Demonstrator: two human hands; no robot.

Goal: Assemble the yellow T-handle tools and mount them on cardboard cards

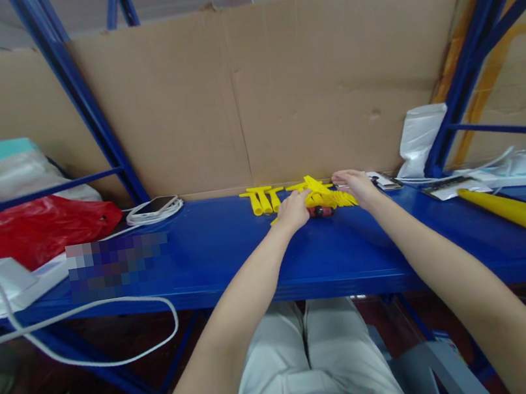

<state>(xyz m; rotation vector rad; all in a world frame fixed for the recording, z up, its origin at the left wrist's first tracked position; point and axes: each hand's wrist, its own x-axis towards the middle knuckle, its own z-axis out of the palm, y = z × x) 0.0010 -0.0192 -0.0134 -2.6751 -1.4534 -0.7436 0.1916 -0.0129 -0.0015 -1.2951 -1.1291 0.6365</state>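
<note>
My left hand point(293, 211) has its fingers curled over the left side of a pile of yellow plastic pieces point(327, 197); part of its grip is hidden. On the pile's right side is my right hand point(356, 184), its fingers stretched out and turned inward. The pieces overlap in a row between both hands. A red and black cylinder, like a tool handle point(320, 212), lies just in front of them. Left of my left hand, several yellow T-shaped pieces point(263, 200) lie side by side near the cardboard.
A blue shelf top point(212, 251) meets a tall cardboard panel point(286, 88). On the left are a phone point(158, 204) on a coiled white cable, a red plastic bag point(45, 229) and a power strip point(33, 284). A white pouch point(420, 140) and a long yellow object point(512, 207) are right.
</note>
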